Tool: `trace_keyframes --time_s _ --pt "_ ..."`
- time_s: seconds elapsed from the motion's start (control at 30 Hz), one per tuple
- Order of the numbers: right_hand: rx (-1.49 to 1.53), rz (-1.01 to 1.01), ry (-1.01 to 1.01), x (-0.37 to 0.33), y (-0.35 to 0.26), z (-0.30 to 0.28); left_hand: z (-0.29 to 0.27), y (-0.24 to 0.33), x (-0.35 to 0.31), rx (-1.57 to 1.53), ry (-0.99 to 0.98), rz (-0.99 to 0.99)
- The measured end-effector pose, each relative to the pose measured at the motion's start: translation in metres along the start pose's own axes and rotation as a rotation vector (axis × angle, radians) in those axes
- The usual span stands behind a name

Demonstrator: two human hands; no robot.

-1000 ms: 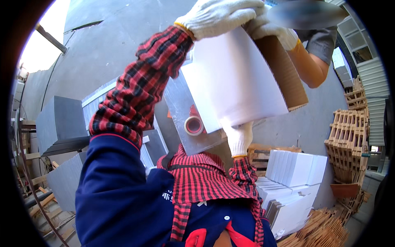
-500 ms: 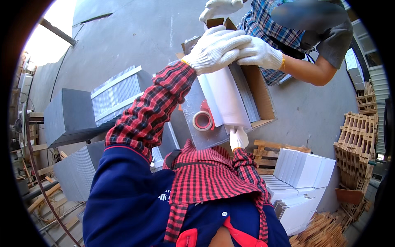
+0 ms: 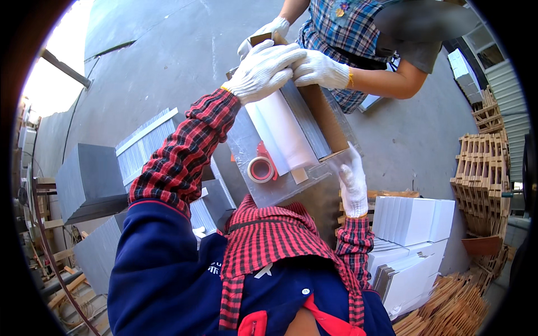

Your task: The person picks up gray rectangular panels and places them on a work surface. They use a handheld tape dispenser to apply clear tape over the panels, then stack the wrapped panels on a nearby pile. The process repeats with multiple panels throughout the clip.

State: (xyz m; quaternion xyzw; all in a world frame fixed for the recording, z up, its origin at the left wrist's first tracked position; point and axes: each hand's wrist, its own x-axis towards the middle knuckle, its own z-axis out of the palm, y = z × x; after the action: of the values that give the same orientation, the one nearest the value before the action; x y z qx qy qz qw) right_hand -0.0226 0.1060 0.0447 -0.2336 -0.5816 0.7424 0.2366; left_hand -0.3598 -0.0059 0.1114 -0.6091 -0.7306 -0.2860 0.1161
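The box (image 3: 327,120) lies on the table (image 3: 274,194), with grey panels (image 3: 305,120) standing along its inside and a white sheet (image 3: 284,131) draped over the side nearer the tape roll (image 3: 251,173). The left hand (image 3: 263,73) rests over the far end, fingers stretched, beside a co-worker's hand (image 3: 320,70); whether it grasps something beneath, I cannot tell. The right hand (image 3: 353,182) looks released, its fingers extended near the closer corner; contact with the box is not clear to me. I judge that the panels are stiff and rather heavy together, and that their thin edges could chip if knocked. The sheet seems light, soft and a little slippery for knitted gloves, so it is not a good place for pulling. The cardboard should keep its shape, but its rim may bend under strong pressure. For lifting, it would be safer to support both ends from below, one palm under each
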Motion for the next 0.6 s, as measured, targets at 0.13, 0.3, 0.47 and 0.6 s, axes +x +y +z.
trace_keyframes --time_s 0.13,0.3,0.47,0.6 --pt "-0.271 -0.096 0.042 0.05 0.004 0.03 0.015 0.006 0.012 -0.064 0.091 0.068" --pt "-0.19 -0.016 0.038 0.062 0.022 0.044 0.019 0.015 -0.022 -0.055 0.475 -0.12" --pt "-0.328 -0.075 0.06 0.058 0.019 0.04 0.048 0.043 -0.045 -0.725 0.592 -0.641" --pt "-0.257 -0.067 0.061 0.056 0.016 0.04 0.053 0.054 -0.019 -0.832 0.554 -0.676"
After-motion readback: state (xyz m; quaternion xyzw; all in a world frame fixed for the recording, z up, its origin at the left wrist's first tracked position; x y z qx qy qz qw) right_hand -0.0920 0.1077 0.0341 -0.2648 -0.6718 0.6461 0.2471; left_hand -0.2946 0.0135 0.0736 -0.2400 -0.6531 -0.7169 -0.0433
